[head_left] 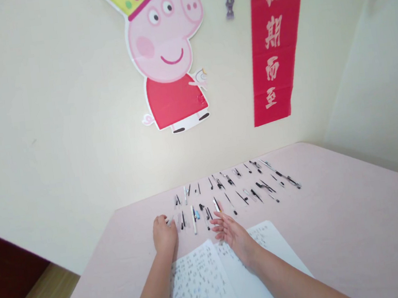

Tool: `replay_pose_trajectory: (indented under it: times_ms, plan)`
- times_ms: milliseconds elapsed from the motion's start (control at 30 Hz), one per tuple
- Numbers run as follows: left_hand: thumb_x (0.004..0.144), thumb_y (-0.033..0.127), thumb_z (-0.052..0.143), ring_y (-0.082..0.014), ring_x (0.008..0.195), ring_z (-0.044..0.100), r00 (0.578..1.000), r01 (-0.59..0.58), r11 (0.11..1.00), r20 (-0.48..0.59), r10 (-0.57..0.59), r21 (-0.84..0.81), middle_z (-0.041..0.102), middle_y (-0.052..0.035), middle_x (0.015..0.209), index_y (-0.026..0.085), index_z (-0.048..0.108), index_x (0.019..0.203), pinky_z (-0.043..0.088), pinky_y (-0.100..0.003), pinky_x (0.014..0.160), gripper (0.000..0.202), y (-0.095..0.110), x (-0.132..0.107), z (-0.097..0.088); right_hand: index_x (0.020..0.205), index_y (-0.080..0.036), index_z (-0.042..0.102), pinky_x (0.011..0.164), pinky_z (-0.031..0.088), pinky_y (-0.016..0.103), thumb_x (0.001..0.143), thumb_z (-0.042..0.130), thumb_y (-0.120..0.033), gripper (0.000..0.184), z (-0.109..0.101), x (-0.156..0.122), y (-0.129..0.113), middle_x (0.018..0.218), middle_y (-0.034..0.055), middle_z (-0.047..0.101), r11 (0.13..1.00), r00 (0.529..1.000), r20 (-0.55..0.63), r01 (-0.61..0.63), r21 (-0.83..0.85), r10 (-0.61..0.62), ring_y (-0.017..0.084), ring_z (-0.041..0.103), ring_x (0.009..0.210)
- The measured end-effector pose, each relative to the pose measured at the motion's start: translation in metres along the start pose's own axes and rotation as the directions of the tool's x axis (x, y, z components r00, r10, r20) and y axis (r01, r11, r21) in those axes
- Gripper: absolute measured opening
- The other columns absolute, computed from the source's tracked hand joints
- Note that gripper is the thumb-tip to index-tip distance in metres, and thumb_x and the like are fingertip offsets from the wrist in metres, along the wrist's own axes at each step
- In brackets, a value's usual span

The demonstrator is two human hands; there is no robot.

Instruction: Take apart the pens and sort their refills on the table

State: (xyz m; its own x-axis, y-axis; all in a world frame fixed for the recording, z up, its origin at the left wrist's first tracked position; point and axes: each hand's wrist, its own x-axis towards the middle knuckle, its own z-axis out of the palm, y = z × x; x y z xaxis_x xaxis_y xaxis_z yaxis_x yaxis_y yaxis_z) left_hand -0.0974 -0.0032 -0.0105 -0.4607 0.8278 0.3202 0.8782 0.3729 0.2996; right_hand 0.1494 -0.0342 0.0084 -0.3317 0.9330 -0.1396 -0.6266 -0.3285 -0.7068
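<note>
Laid lowest and nearest the camera, beneath two bare forearms (pixel 152 292): open, partly handwritten pages (pixel 254 293), seemingly set there to be easy to see without covering the small things beyond.

From the left hand (pixel 164 232): curled, with fingers drawn together at the left end of the nearer row and a pale slim piece (pixel 170 219) showing at the tips. Cannot tell whether clamped on it or merely touching. From the right hand (pixel 234 237): open, with fingers apart and no visible hold, over the top edge of the pages, just beside a yellow-tipped piece (pixel 217 206). Perhaps held loose to avoid knocking the row.

Outward from there: pen parts (pixel 183 218) in two rough rows, mostly black, clear or white, including a long white piece (pixel 193 219) and a short blue piece (pixel 197 214). Spaced in small clusters, probably to leave room for fingertips. Mostly too small to tell caps from barrels.

Farther out: pale pink table (pixel 359 225), set against a wall (pixel 54 138), likely to guard the back edge. Fixed above: pig cutout (pixel 177 98) and red banner (pixel 271 61), probably placed high to show over the tabletop.
</note>
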Motion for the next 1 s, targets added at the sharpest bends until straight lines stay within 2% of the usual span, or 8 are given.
replay_pose_trajectory:
  times_ms: [100, 300, 467, 567, 633, 700, 867, 1000]
  plan:
    - [0.078, 0.026, 0.046, -0.0225, 0.095, 0.055, 0.999, 0.033, 0.999, -0.004, -0.033, -0.003, 0.057, -0.0112, 0.095, 0.013, 0.054, 0.093, 0.042, -0.032, 0.082, 0.021, -0.001, 0.003, 0.001, 0.106, -0.019, 0.059, 0.071, 0.042, 0.031, 0.067, 0.066, -0.047, 0.048, 0.0, 0.0, 0.0, 0.097, 0.0088, 0.063, 1.0, 1.0, -0.005, -0.002, 0.007, 0.002, 0.019, 0.057, 0.082]
    - [0.077, 0.02, 0.044, -0.0227, 0.09, 0.055, 0.998, 0.06, 0.998, -0.02, -0.06, 0.0, 0.058, -0.0116, 0.087, 0.013, 0.054, 0.08, 0.041, -0.031, 0.079, 0.012, 0.001, 0.007, 0.002, 0.104, -0.019, 0.059, 0.069, 0.043, 0.03, 0.066, 0.067, -0.047, 0.048, -0.002, 0.002, 0.003, 0.096, 0.0085, 0.064, 1.0, 1.0, -0.008, -0.001, 0.026, 0.001, 0.018, 0.057, 0.08]
    - [0.076, 0.021, 0.046, -0.0246, 0.094, 0.054, 0.998, 0.03, 1.0, -0.055, -0.03, 0.002, 0.057, -0.0127, 0.092, 0.012, 0.054, 0.088, 0.04, -0.036, 0.082, 0.017, 0.008, 0.003, -0.011, 0.104, -0.018, 0.06, 0.066, 0.044, 0.027, 0.067, 0.067, -0.047, 0.048, -0.004, 0.006, 0.006, 0.094, 0.0083, 0.065, 1.0, 1.0, -0.015, -0.001, 0.016, 0.001, 0.017, 0.058, 0.078]
    - [0.079, 0.025, 0.045, -0.0255, 0.101, 0.051, 0.992, -0.058, 0.998, -0.115, 0.055, -0.026, 0.055, -0.0132, 0.1, 0.012, 0.052, 0.096, 0.039, -0.038, 0.088, 0.023, 0.02, -0.005, -0.027, 0.102, -0.018, 0.061, 0.063, 0.044, 0.026, 0.069, 0.065, -0.047, 0.043, -0.005, 0.009, 0.009, 0.092, 0.0082, 0.065, 1.0, 0.999, -0.039, 0.001, -0.006, -0.001, 0.016, 0.059, 0.076]
    - [0.08, 0.027, 0.044, -0.0257, 0.107, 0.048, 0.976, -0.15, 0.983, -0.172, 0.131, -0.101, 0.053, -0.0141, 0.107, 0.012, 0.051, 0.101, 0.037, -0.039, 0.092, 0.026, 0.032, -0.018, -0.037, 0.099, -0.018, 0.062, 0.061, 0.044, 0.026, 0.068, 0.065, -0.047, 0.042, -0.007, 0.011, 0.012, 0.089, 0.0078, 0.066, 1.0, 0.999, -0.05, 0.001, -0.025, -0.003, 0.016, 0.059, 0.074]
    - [0.081, 0.028, 0.043, -0.0248, 0.105, 0.049, 0.968, -0.234, 0.95, -0.147, 0.206, -0.209, 0.054, -0.0129, 0.106, 0.013, 0.049, 0.104, 0.038, -0.039, 0.092, 0.028, 0.045, -0.038, -0.044, 0.094, -0.017, 0.063, 0.06, 0.044, 0.025, 0.066, 0.066, -0.047, 0.041, -0.009, 0.014, 0.016, 0.086, 0.0075, 0.066, 0.998, 0.998, -0.056, 0.005, -0.06, -0.008, 0.015, 0.059, 0.071]
    - [0.083, 0.028, 0.04, -0.0212, 0.093, 0.056, 0.915, -0.294, 0.858, 0.134, 0.38, -0.422, 0.058, -0.0086, 0.099, 0.017, 0.053, 0.1, 0.045, -0.037, 0.081, 0.025, 0.08, -0.104, -0.056, 0.086, -0.013, 0.065, 0.058, 0.044, 0.026, 0.067, 0.063, -0.053, 0.045, -0.015, 0.018, 0.024, 0.078, 0.0073, 0.065, 0.975, 0.996, -0.032, 0.077, -0.208, -0.085, 0.015, 0.058, 0.067]
    - [0.082, 0.023, 0.039, -0.0193, 0.093, 0.056, 0.88, -0.291, 0.845, 0.219, 0.42, -0.449, 0.059, -0.0079, 0.101, 0.019, 0.055, 0.101, 0.045, -0.035, 0.082, 0.025, 0.099, -0.136, -0.063, 0.081, -0.014, 0.065, 0.055, 0.042, 0.025, 0.068, 0.06, -0.054, 0.043, -0.016, 0.017, 0.026, 0.071, 0.0049, 0.063, 0.954, 0.994, 0.013, 0.106, -0.282, -0.106, 0.013, 0.056, 0.059]
